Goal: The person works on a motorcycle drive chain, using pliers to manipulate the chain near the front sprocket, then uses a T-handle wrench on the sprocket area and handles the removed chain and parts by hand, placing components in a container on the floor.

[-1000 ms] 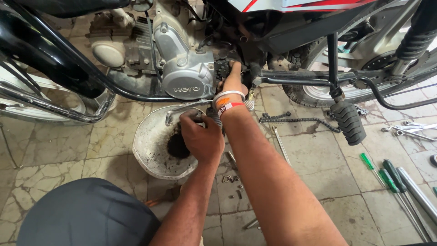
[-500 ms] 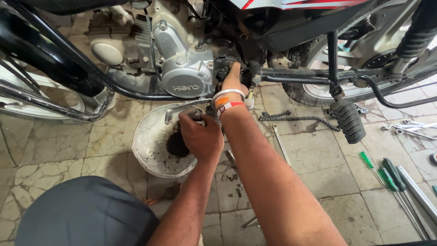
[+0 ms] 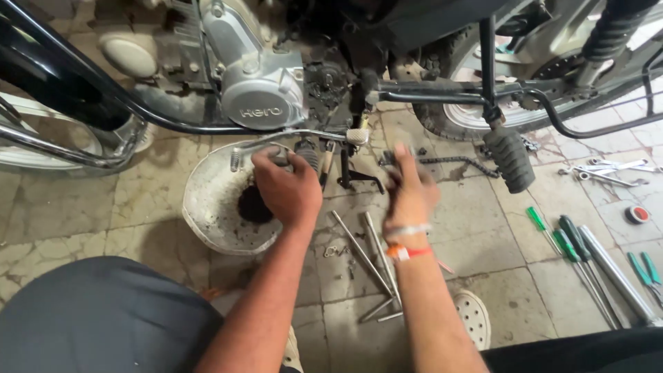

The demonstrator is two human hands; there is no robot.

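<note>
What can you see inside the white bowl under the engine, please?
Inside the white bowl lies a dark patch like dirty oil. The left hand covers its right edge, hiding what lies there.

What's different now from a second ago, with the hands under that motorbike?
The right hand has pulled back out from the engine area toward the floor, blurred in motion; whether it holds anything is unclear. The left hand stays over the white bowl, by the footrest. The bowl, chain and screwdrivers lie as before.
</note>
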